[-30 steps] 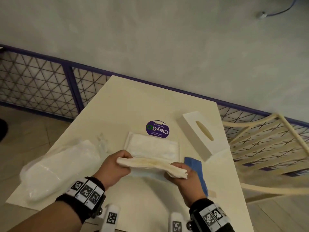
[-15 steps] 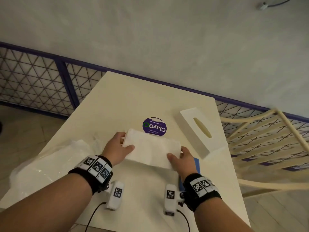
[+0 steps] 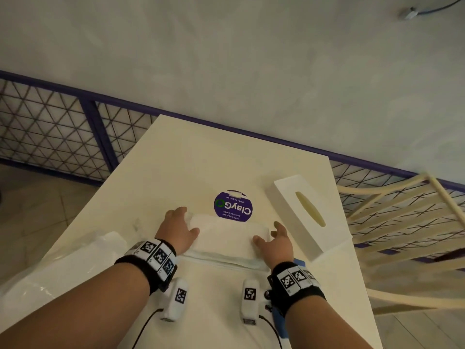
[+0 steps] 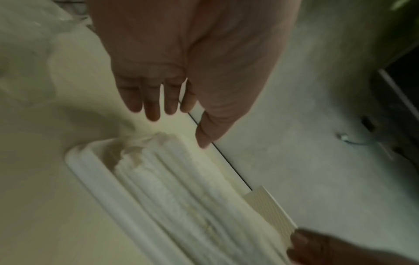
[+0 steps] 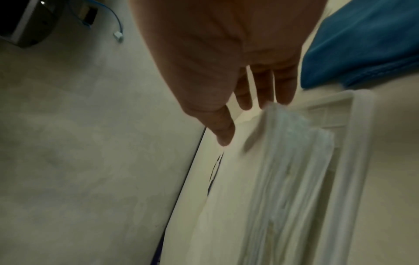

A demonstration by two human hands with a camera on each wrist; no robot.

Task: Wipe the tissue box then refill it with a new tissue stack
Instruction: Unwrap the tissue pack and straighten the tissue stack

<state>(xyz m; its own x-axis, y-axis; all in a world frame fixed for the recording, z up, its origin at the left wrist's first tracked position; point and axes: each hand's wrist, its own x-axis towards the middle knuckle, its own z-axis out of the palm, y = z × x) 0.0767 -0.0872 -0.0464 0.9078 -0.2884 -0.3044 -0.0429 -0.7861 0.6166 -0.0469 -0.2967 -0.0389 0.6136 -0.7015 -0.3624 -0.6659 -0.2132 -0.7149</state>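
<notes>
Resting with relaxed, spread fingers, the left hand [image 3: 177, 229] and right hand [image 3: 275, 241] flank the tissue stack [image 3: 227, 236] lying lengthwise in its tray near the counter's [image 3: 176, 167] front edge, the tissue box [image 3: 299, 215] just right.

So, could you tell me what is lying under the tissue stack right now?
The tissue stack sits in the white base tray of the tissue box; its rim shows along the edges. The tray's floor under the tissues is covered.
</notes>
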